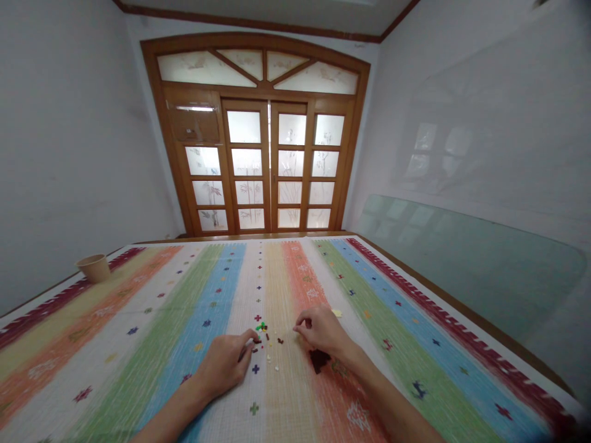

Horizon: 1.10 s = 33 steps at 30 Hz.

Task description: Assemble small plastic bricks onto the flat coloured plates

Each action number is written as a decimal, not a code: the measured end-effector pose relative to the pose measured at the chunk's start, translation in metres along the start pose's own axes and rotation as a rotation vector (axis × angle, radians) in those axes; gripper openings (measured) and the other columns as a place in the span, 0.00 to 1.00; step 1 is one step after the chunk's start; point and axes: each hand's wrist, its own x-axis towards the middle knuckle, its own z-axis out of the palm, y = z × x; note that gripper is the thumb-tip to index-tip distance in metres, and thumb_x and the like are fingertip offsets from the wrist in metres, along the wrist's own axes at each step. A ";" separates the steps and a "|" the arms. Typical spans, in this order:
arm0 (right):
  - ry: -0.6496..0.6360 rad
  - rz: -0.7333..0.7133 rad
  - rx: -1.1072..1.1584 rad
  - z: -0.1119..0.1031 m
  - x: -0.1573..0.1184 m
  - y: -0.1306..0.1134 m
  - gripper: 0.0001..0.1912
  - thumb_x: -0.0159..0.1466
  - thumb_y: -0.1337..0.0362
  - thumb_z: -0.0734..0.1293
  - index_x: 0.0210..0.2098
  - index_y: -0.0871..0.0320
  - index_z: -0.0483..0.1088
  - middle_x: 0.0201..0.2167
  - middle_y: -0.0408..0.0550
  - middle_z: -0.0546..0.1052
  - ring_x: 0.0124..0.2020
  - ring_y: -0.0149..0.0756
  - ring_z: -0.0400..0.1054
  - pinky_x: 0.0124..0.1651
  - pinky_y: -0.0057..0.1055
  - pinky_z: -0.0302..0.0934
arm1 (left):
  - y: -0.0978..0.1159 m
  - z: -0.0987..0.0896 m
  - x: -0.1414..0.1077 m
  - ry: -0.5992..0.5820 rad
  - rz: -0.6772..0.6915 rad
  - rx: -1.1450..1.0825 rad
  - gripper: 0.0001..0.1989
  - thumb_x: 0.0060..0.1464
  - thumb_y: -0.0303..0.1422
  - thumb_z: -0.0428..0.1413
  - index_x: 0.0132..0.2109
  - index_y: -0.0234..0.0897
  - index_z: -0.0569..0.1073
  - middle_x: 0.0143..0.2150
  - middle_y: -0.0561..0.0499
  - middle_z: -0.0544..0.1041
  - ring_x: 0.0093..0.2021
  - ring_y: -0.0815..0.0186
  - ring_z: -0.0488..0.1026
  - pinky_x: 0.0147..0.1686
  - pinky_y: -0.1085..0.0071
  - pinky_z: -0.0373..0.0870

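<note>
My left hand (226,364) rests on the striped tablecloth, its index finger stretched to the edge of a scatter of tiny building-block-like pieces. Its thumb sits apart from that finger, and nothing shows between them. Among the pieces are green ones (262,326), dark brown ones (280,341) and white or cream ones (269,357). To the right of the scatter, my right hand (321,329) has thumb and index finger pinched together; whatever they hold, if anything, is too small to make out. A larger dark brown flat piece (318,361) lies under that hand, partly covered by it.
A striped cloth (161,351) covers the table. At the far left stands a light brown paper cup (95,269). A small pale yellow piece (337,313) lies just beyond my right hand. A glass panel (462,258) leans along the right wall, and wooden doors (268,166) stand behind the table.
</note>
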 end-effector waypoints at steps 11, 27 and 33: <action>-0.044 -0.009 -0.065 0.011 -0.010 -0.029 0.09 0.61 0.57 0.70 0.33 0.55 0.82 0.32 0.51 0.82 0.39 0.41 0.72 0.46 0.34 0.57 | 0.003 -0.003 0.000 -0.001 -0.004 0.010 0.14 0.63 0.34 0.45 0.49 0.41 0.74 0.28 0.51 0.78 0.29 0.62 0.76 0.30 0.72 0.61; -0.034 0.004 -0.090 0.022 -0.013 -0.032 0.08 0.60 0.60 0.70 0.34 0.56 0.81 0.34 0.51 0.82 0.41 0.43 0.72 0.45 0.35 0.56 | 0.002 -0.002 0.000 0.005 0.000 0.006 0.14 0.63 0.34 0.45 0.48 0.41 0.74 0.29 0.50 0.79 0.30 0.62 0.76 0.31 0.72 0.63; -0.041 0.015 -0.084 0.023 -0.012 -0.031 0.08 0.60 0.62 0.69 0.34 0.55 0.82 0.34 0.52 0.82 0.40 0.43 0.72 0.44 0.35 0.55 | 0.004 -0.003 0.000 -0.005 -0.003 0.010 0.14 0.63 0.34 0.45 0.48 0.41 0.74 0.27 0.51 0.78 0.29 0.62 0.75 0.31 0.72 0.62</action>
